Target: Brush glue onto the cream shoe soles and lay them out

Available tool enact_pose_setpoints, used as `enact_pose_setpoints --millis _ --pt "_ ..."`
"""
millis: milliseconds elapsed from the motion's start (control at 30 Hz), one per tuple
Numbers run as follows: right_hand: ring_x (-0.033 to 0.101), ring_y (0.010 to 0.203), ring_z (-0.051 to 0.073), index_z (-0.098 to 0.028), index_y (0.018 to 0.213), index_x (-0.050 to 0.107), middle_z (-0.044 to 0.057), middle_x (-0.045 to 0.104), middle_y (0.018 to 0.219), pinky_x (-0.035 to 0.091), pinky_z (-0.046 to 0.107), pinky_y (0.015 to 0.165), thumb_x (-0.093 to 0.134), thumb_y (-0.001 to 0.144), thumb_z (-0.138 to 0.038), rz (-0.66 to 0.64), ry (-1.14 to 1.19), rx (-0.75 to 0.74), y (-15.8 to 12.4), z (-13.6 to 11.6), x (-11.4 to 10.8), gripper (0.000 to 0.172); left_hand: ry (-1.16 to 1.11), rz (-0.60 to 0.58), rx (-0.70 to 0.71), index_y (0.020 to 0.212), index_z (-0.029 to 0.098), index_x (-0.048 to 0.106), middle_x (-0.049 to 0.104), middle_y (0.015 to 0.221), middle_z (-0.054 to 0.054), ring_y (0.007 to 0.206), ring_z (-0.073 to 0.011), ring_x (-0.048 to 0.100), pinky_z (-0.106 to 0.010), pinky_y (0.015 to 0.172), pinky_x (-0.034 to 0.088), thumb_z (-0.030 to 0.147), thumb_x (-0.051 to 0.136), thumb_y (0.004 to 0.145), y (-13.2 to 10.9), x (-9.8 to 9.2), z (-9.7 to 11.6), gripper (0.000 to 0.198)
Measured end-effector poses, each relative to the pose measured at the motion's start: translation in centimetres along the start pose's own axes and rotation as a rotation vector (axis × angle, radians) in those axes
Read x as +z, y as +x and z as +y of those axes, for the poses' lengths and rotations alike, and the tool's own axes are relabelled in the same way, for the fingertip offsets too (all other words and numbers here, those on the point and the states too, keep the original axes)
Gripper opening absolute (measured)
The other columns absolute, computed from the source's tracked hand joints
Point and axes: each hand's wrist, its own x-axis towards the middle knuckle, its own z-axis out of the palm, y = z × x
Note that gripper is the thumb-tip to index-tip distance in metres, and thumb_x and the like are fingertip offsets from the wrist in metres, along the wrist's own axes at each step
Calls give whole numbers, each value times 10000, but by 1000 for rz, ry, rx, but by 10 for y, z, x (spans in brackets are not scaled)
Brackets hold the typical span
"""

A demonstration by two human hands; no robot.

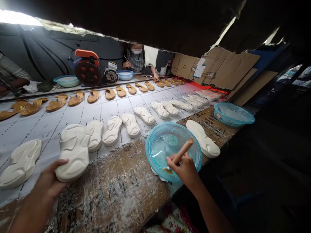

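Note:
A white sandal sole (74,150) is gripped at its near end by my left hand (50,183), thumb on top, at the belt's near edge. My right hand (183,166) is closed round the wooden handle of a brush (183,150), and its bristles dip low inside a turquoise bowl (148,152). Clear liquid lies in the bowl. Just right of the bowl rests another white sole (202,139) on the cardboard-covered ledge. More white soles (112,131) stand in a row along the near side of the white belt (126,105).
Tan sandal uppers (110,94) line the belt's far side. Across it, a co-worker's hand (156,77) touches one of them. A second blue bowl (233,115) sits on the ledge to the right. Cardboard sheets (218,66) stand behind it, and a dark cover hangs overhead.

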Motion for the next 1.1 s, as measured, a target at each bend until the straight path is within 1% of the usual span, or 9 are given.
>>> enact_pose_setpoints --millis 100,200,300,467,567,767,933,1033,1100 --pt "449 437 98 -173 492 521 -30 487 419 383 231 481 526 758 -357 13 86 43 1 -3 -10 323 -19 -125 -16 1187 142 476 711 750 -43 759 -235 662 -360 681 544 3 412 682 -40 33 -27 527" --pt "397 345 78 -166 487 507 -43 432 360 326 194 362 490 796 -334 10 212 59 1 -9 -19 352 49 -189 -162 1222 105 446 706 804 -92 777 -240 653 -359 723 521 185 471 775 -78 63 -50 455" --pt "424 344 85 -153 601 553 -42 452 392 346 199 354 463 828 -318 41 349 -1 -2 -24 -27 294 198 -279 -265 1195 93 482 699 816 -96 693 -217 632 -314 651 498 393 489 786 -108 79 -62 507" --pt "529 612 137 -209 799 605 -8 582 644 433 318 658 518 781 -258 168 521 -330 -2 -60 -39 102 474 -383 -97 936 197 672 684 776 -13 739 -179 567 -274 783 405 456 531 749 -145 79 -61 349" --pt "507 599 136 -216 867 593 -12 568 640 400 352 680 507 769 -162 256 525 -598 5 -74 -44 142 540 -437 -42 878 231 700 667 717 2 689 -185 542 -269 707 394 433 552 739 -162 76 -56 286" --pt "539 597 132 -187 851 566 -19 574 607 361 369 721 494 724 -81 194 357 -761 13 -85 -58 180 679 -506 19 1051 271 637 629 1057 -6 969 -256 494 -296 872 331 461 505 758 -177 73 -52 373" --pt "525 594 118 -168 855 557 -34 567 590 304 385 774 522 704 -76 20 245 -888 9 -91 -60 180 733 -438 124 1008 296 657 637 1046 2 975 -266 500 -290 826 366 508 488 746 -176 75 -48 377" --pt "521 620 122 -181 881 548 -39 572 593 295 389 795 541 675 -56 -68 196 -946 13 -92 -56 240 607 -439 -19 997 281 663 670 924 -7 898 -251 546 -292 767 395 520 504 731 -171 77 -47 391" --pt "507 599 120 -200 834 546 -47 554 558 307 381 761 515 666 -57 -26 206 -955 21 -90 -54 223 444 -489 -169 959 246 680 686 797 -23 774 -241 585 -309 713 416 522 521 714 -166 78 -48 402"
